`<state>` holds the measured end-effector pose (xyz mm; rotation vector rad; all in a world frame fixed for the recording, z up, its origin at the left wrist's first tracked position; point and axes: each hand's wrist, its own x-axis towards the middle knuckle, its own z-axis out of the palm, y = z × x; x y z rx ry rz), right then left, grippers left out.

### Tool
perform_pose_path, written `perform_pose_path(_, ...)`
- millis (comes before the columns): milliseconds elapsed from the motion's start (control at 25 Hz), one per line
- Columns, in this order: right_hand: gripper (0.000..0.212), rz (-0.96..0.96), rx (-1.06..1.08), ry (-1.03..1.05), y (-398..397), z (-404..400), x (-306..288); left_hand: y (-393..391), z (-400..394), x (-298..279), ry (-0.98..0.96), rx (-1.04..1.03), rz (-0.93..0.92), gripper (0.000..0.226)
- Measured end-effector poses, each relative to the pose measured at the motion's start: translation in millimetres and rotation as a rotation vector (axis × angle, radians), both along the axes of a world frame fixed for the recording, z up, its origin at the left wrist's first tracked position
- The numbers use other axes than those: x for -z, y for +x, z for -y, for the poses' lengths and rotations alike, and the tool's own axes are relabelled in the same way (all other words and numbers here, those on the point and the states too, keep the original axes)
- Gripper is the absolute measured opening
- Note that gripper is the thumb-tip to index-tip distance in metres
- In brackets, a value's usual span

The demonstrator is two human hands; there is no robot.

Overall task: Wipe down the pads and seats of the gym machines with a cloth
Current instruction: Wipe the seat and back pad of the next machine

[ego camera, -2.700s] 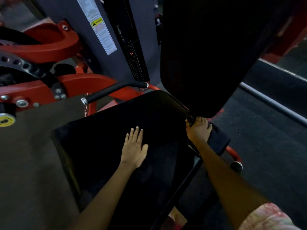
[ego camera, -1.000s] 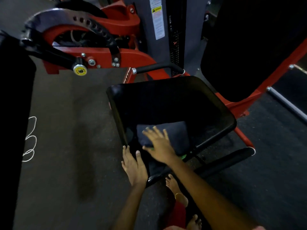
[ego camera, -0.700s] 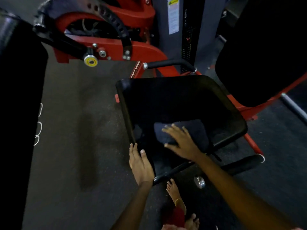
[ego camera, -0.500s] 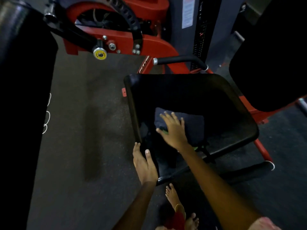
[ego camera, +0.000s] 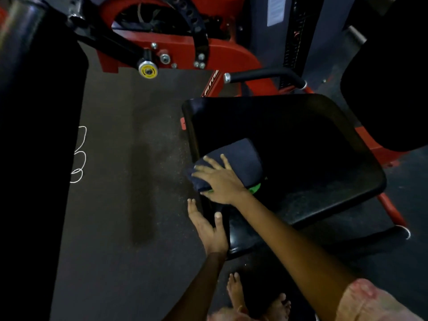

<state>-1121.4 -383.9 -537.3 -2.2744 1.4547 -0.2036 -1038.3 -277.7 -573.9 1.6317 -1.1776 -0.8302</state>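
While the right hand (ego camera: 222, 181) presses flat, fingers spread, on the folded dark blue cloth (ego camera: 234, 163) at the black padded seat's (ego camera: 312, 163) nine o'clock edge, firm overlapping strokes should serve; the left hand (ego camera: 208, 225), fingers straight, braces that edge.

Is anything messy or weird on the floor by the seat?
Yes. A loose white string lies in loops on the floor beside the big black pad, and a long dark streak, maybe damp, runs left of the seat.
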Motion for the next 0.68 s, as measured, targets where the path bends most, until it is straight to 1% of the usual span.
perform_pose_path(80, 0.060, -0.001, -0.142, -0.028, -3.2, -27.4, 4.9, 4.5, 1.2, 5.2, -0.041, -0.036, -0.024, 0.101)
perform_pose_path(120, 0.060, 0.046, -0.128, -0.032, -8.8, -40.2, 8.3, 5.9, 1.4, 5.5, -0.052, -0.061, -0.046, 0.095)
perform_pose_path(160, 0.062, 0.117, -0.038, -0.037, -14.9, -54.3, 12.5, 5.8, 0.4, 4.5, -0.065, -0.065, -0.061, 0.090)
perform_pose_path(240, 0.065, 0.248, 0.278, -0.082, -20.0, -85.4, 20.6, 3.7, -1.8, 0.2, -0.108, 0.002, -0.045, 0.084)
perform_pose_path(320, 0.064, 0.283, 0.626, -0.134, -15.5, -111.9, 29.0, 0.6, -3.9, -2.1, -0.147, 0.146, 0.057, 0.080)
perform_pose_path(360, 0.064, 0.275, 0.772, -0.173, -9.8, -123.9, 33.3, 0.1, -4.6, -1.5, -0.156, 0.219, 0.123, 0.083)
perform_pose_path(440, 0.066, 0.299, 0.971, -0.281, 12.0, -147.7, 42.2, 1.1, -3.4, -0.6, -0.145, 0.328, 0.182, 0.087)
perform_pose_path(480, 0.069, 0.370, 1.048, -0.318, 29.2, -162.0, 47.0, 3.0, -3.3, -0.6, -0.130, 0.369, 0.169, 0.087)
perform_pose_path(520, 0.070, 0.493, 1.111, -0.322, 49.5, -176.9, 50.3, 6.9, -2.5, 1.6, -0.112, 0.395, 0.145, 0.085)
perform_pose_path(600, 0.074, 0.822, 1.218, -0.308, 85.8, -200.4, 53.3, 15.9, -1.3, 8.0, -0.096, 0.438, 0.109, 0.076)
perform_pose_path(640, 0.076, 0.950, 1.265, -0.319, 93.3, -202.6, 55.6, 18.9, -0.9, 10.0, -0.091, 0.459, 0.110, 0.071)
perform_pose_path(680, 0.074, 1.024, 1.314, -0.340, 91.0, -198.9, 58.2, 19.8, -1.3, 11.7, -0.081, 0.475, 0.119, 0.069)
